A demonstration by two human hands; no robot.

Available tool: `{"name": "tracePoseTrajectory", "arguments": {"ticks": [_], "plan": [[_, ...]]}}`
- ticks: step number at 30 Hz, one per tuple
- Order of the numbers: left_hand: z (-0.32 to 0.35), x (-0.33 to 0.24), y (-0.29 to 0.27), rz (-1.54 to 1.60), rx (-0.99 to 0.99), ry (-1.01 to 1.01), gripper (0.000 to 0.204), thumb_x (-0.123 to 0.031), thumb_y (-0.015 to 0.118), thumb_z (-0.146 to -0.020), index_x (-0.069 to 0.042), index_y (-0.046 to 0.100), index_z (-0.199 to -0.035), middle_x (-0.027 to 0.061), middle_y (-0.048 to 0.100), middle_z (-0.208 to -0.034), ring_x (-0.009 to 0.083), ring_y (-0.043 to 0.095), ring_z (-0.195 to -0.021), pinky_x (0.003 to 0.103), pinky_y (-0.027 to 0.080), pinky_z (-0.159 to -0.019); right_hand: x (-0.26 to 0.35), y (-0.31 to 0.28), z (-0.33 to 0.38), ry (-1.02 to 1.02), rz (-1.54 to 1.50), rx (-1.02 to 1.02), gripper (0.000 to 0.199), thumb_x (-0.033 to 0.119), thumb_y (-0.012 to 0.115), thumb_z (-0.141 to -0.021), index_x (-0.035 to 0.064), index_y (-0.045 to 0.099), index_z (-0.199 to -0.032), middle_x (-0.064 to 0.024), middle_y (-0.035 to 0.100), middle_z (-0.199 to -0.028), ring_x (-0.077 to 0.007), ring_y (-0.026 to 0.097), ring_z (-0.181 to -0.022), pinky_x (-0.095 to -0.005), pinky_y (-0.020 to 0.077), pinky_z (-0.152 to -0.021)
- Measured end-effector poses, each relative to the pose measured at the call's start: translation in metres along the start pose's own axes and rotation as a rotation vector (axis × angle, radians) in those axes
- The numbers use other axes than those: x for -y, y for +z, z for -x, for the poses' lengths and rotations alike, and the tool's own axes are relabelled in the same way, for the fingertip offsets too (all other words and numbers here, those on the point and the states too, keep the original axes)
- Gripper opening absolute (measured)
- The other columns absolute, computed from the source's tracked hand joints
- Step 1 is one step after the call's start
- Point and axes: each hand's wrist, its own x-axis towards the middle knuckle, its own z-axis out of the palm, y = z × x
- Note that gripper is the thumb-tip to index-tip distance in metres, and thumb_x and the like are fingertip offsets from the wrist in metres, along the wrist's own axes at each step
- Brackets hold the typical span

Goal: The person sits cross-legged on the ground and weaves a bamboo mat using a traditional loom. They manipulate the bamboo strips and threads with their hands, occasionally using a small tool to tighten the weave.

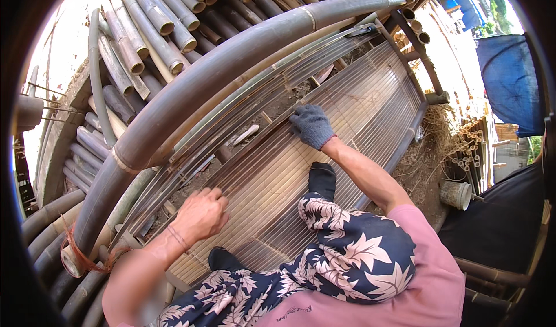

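Observation:
A long panel of narrow bamboo slats (pixel 370 98) lies slantwise before me inside a bamboo frame. My right hand (pixel 313 125), in a grey knitted glove, is closed over a dark bamboo slat (pixel 255 151) along the panel's far edge. Lower down to the left, my bare left hand (pixel 200 214) has its fingers curled at the same edge, closed on the slat; the grip itself is partly hidden. Beyond this edge runs a bundle of loose thin bamboo strips (pixel 278 81). My dark-socked foot (pixel 322 179) rests on the panel between the hands.
A thick curved bamboo pole (pixel 214 66) arches beyond the panel, bound with reddish cord (pixel 81 252) at its lower left. Cut bamboo poles (pixel 156 23) are stacked behind it. On the right stand a white bucket (pixel 456 194), bundled thin canes (pixel 472 144) and a blue tarp (pixel 509 84).

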Motion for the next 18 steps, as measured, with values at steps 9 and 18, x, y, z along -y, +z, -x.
{"name": "tracePoseTrajectory", "arguments": {"ticks": [9, 18], "plan": [[-0.215, -0.023, 0.03, -0.011, -0.461, -0.081, 0.035, -0.009, 0.061, -0.089, 0.004, 0.055, -0.121, 0.0198, 0.054, -0.128, 0.0324, 0.054, -0.118, 0.044, 0.049, -0.099, 0.002, 0.008, -0.015, 0.065, -0.15, 0.167, 0.02, 0.023, 0.065, -0.081, 0.0053, 0.072, -0.088, -0.0171, 0.069, -0.085, -0.031, 0.066, -0.069, -0.0412, 0.0499, -0.058], [-0.251, -0.049, 0.037, 0.544, -0.898, -0.5, 0.021, -0.012, 0.056, -0.093, -0.007, 0.068, -0.11, 0.016, 0.07, -0.081, 0.0343, 0.069, -0.079, 0.047, 0.054, -0.081, -0.089, -0.172, 0.061, 0.498, -1.289, 0.483, 0.034, 0.037, 0.066, -0.094, 0.0059, 0.071, -0.107, -0.0015, 0.062, -0.076, -0.0058, 0.052, -0.048, -0.02, 0.0422, -0.039]]}}
